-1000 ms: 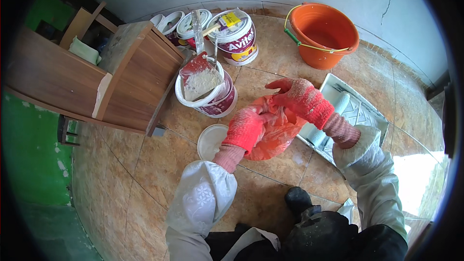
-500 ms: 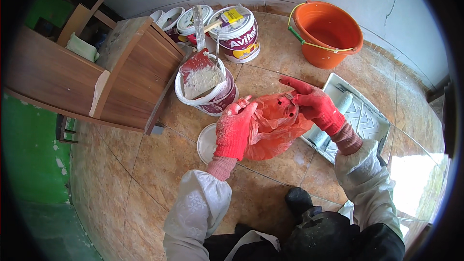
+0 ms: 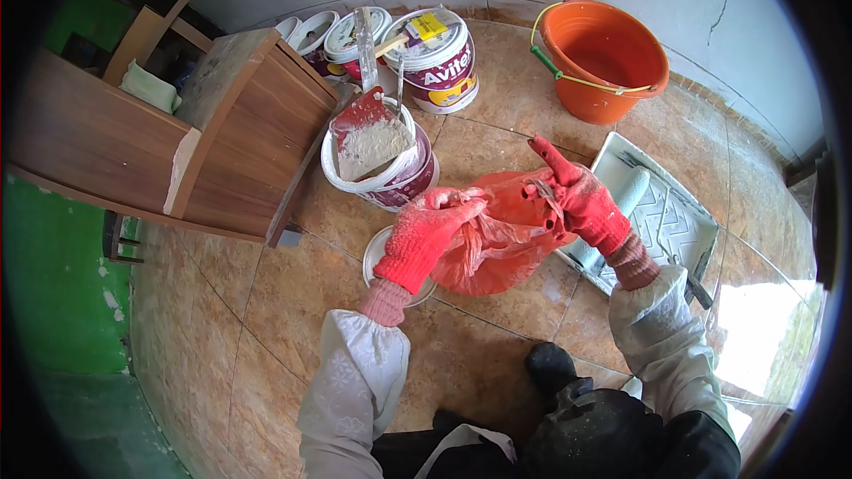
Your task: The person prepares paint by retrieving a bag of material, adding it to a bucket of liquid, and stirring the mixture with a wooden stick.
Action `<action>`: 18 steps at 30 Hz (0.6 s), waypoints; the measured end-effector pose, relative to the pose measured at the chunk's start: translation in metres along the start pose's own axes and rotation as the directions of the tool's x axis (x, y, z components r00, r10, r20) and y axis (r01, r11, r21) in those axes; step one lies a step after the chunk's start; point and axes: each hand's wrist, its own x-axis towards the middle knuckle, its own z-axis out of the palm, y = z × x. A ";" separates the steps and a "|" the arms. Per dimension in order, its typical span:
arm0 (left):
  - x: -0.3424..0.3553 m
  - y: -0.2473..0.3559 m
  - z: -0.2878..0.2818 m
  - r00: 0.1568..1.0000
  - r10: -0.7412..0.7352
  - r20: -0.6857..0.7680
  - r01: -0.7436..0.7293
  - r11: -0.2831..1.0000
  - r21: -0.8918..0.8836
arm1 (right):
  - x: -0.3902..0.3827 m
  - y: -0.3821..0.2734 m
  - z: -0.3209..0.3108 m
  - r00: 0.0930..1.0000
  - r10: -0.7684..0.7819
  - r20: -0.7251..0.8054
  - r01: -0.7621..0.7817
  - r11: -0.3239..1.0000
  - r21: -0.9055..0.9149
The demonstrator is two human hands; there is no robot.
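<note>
A thin red plastic bag [image 3: 486, 262] hangs between my two gloved hands above the tiled floor. My left hand [image 3: 424, 235], in a red knit glove dusted with white, is closed on the bag's gathered upper edge. On the other side, my right hand [image 3: 588, 208] wears a matching glove with dark-stained fingertips. Its index finger points outward, while the thumb and other fingers bend in at the bag's rim. The bag's contents, if any, cannot be made out. Below my left hand lies a round white lid [image 3: 380, 253], partly covered.
A putty bucket [image 3: 417, 186] holds a red scoop-like tool [image 3: 362, 111] with white powdery paste. Behind it stand paint buckets, one topped by a brush [image 3: 413, 34]. An orange bucket [image 3: 603, 62] is at the wall, a roller tray [image 3: 683, 213] at right, a wooden cabinet [image 3: 240, 133] at left.
My left hand has turned and its wrist has shifted slightly left. My right hand has rotated, its index finger now pointing more upward. The bag's mouth has shifted between them.
</note>
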 end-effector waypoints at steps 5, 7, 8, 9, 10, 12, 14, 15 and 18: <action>-0.001 0.000 -0.019 0.949 0.297 0.106 -0.303 0.768 0.564 | -0.001 0.025 -0.013 0.986 -0.127 0.106 0.117 0.989 0.094; -0.002 0.003 -0.020 0.895 0.386 0.223 -0.436 0.652 0.620 | -0.001 0.026 -0.012 0.962 -0.254 0.103 0.274 0.897 -0.348; -0.003 0.008 -0.020 0.911 0.346 0.225 -0.404 0.640 0.653 | -0.004 0.025 -0.009 0.988 -0.146 0.056 0.147 0.989 -0.017; -0.004 0.013 -0.020 0.925 0.306 0.224 -0.372 0.625 0.686 | -0.005 0.025 -0.008 0.998 -0.027 0.049 0.010 0.947 0.320; -0.006 0.020 -0.018 0.925 0.309 0.223 -0.374 0.621 0.689 | -0.005 0.025 -0.010 0.998 -0.032 0.050 0.014 0.947 0.320; -0.009 0.029 -0.015 0.975 0.194 0.110 -0.222 0.803 0.552 | -0.003 0.025 -0.014 0.995 -0.079 0.055 0.062 0.963 0.261; -0.011 0.025 -0.016 0.962 0.251 0.111 -0.264 0.738 0.621 | -0.003 0.010 -0.002 0.997 -0.056 0.045 0.046 0.978 0.202; -0.012 0.023 -0.014 0.944 0.305 0.125 -0.306 0.667 0.679 | -0.002 0.004 0.005 0.999 -0.029 0.025 0.025 0.990 0.137; -0.012 0.031 -0.003 0.965 0.233 0.124 -0.251 0.668 0.700 | 0.001 0.002 0.020 0.996 -0.089 -0.006 0.088 0.977 0.192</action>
